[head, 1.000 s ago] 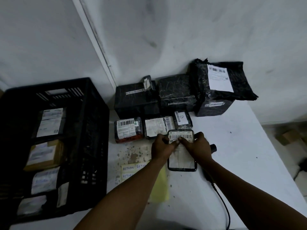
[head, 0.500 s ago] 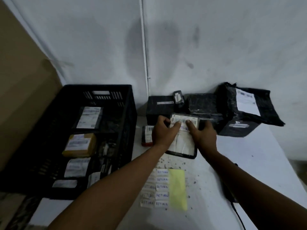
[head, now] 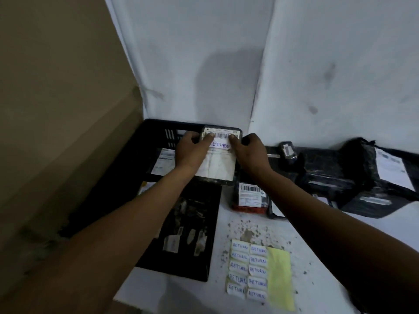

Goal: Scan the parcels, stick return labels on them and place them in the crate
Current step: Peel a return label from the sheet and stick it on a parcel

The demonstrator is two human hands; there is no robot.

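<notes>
I hold a flat black parcel (head: pixel 217 168) with a white shipping label and a white RETURN sticker (head: pixel 219 145) over the black crate (head: pixel 158 130). My left hand (head: pixel 190 150) grips its left edge and my right hand (head: pixel 250 152) grips its right edge, thumbs on top near the barcode. Inside the crate lie other labelled parcels (head: pixel 162 164), partly hidden by my arms. A yellow sheet of RETURN labels (head: pixel 258 269) lies on the white table (head: pixel 317 257) in front of me.
A small red-edged parcel (head: pixel 249 197) lies on the table just right of the crate. Larger black-wrapped parcels (head: pixel 353 180) are stacked against the wall at right. A brown cardboard panel (head: pixel 56 109) stands at left. The scanner is not visible.
Both hands lifted the labelled parcel off the table and carried it left, from in front of the parcel stack to above the crate. My view swung left with it.
</notes>
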